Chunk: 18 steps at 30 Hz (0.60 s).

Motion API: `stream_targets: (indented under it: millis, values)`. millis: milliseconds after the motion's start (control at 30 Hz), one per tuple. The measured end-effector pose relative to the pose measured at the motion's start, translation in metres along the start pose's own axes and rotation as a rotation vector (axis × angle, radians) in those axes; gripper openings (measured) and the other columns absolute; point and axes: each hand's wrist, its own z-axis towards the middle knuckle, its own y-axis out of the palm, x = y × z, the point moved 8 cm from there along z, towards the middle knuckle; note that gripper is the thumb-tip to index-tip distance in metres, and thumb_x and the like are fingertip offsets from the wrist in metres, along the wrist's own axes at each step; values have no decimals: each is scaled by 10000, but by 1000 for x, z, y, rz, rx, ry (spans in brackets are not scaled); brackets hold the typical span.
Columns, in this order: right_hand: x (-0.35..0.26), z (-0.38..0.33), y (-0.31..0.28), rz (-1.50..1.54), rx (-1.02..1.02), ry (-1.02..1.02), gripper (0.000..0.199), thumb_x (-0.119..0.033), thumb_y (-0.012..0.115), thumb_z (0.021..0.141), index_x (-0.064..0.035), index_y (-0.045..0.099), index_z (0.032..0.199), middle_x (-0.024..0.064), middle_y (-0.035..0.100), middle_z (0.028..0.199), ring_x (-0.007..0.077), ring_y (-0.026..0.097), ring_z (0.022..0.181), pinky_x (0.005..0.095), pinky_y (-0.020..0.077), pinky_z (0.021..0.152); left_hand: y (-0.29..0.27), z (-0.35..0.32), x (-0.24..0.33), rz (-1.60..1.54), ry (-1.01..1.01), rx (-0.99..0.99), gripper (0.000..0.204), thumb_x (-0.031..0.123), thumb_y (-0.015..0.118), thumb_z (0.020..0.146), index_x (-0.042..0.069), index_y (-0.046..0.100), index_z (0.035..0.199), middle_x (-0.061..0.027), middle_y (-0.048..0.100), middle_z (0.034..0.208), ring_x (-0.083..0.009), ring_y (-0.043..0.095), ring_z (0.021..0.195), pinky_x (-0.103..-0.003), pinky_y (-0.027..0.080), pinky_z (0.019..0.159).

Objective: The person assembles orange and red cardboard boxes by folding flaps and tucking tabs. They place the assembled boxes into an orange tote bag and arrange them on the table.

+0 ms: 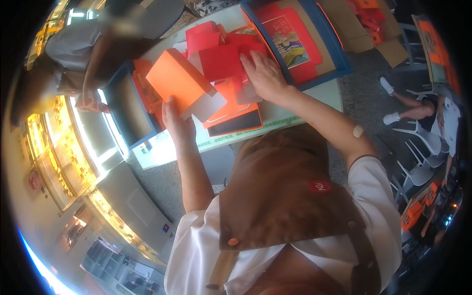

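**A:** What is nearest the camera?

**B:** The person's own body: a brown apron [282, 196] over a white shirt [196, 250], seen from above. Both bare forearms reach up and away to a table [275, 115].

**A:** What is the left hand doing?

**B:** The left hand [176, 120] is at the near edge of the table, fingers curled around the lower corner of an orange box [179, 81]. The box is raised off the table and tilted, its white inside showing at the lower right end.

**A:** And the right hand?

**B:** The right hand [265, 73] lies palm down with fingers spread, pressing on a pile of flat red cards [221, 59] just right of the box. It grips nothing.

**A:** What lies under them?

**B:** A flat orange sheet with a dark edge [233, 123], touching the pile on the near side.

**A:** What is farther off?

**B:** Left of the box, a blue tray [118, 113] with orange pieces along its right wall. Beyond the right hand, a second blue tray [339, 61] holds a red printed card [290, 39]. At far left another person's arm [91, 73] reaches down. At far right someone sits among white chairs [418, 172].
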Motion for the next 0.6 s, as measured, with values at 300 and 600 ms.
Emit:
stream_targets:
  millis: [300, 600]
  values:
    - [40, -15, -39, 467, 230, 218, 391, -58, 591, 877, 7, 533, 1258, 221, 639, 1113, 360, 635, 1042, 415, 529, 876, 9, 17, -24, -132, -85, -94, 372, 220, 532, 982, -32, 521, 1255, -117, 597, 1171, -195, 579, 1101, -322, 495, 886]
    - [139, -115, -69, 1488, 615, 535, 397, -271, 572, 996, -14, 530, 1295, 120, 680, 1109, 209, 691, 928, 316, 568, 756, 6, 16, -32, 7, -32, -69, 393, 244, 603, 965, 9, 532, 1271, -93, 612, 1146, -209, 600, 1096, -331, 531, 874]
